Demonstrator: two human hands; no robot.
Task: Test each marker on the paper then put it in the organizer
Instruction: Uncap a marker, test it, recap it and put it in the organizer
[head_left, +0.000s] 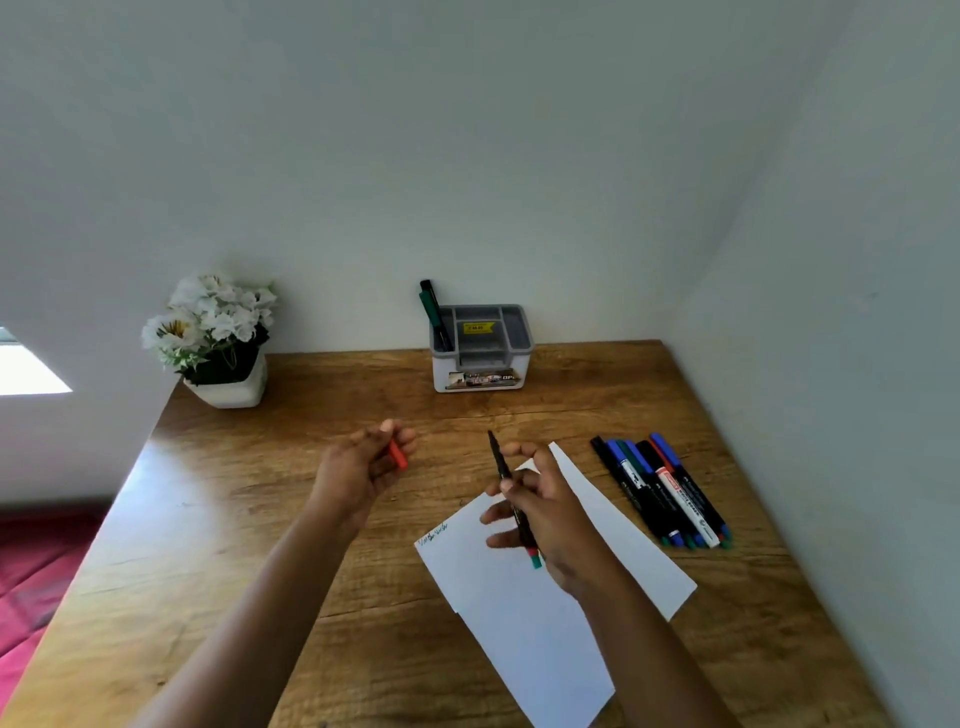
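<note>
The table (249, 519) sits in a corner, so everything is within easy reach of the person seated at it. The paper (524, 634) lies angled under the right arm, turned the way a right-hander would write. A few small scribbles (435, 535) mark its near-left edge, probably test strokes. A plant (218, 338) stands at the far left, out of the way.

The organizer (480, 382) is against the wall, straight ahead. Two markers (434, 317) lean in its left compartment, likely tested ones. The untested pile (662, 491) lies side by side just right of the paper, beside the writing hand.

The left hand (358, 470) hovers above the table, well apart from the paper, fingers curled round a red cap (398, 456). I judge it is kept there ready for recapping. The right hand (545, 512) is above the paper, gripping the marker (500, 462) round its barrel. The bare tip points up and away, clear of the sheet, so no stroke is being made. The tip must turn down to write.
</note>
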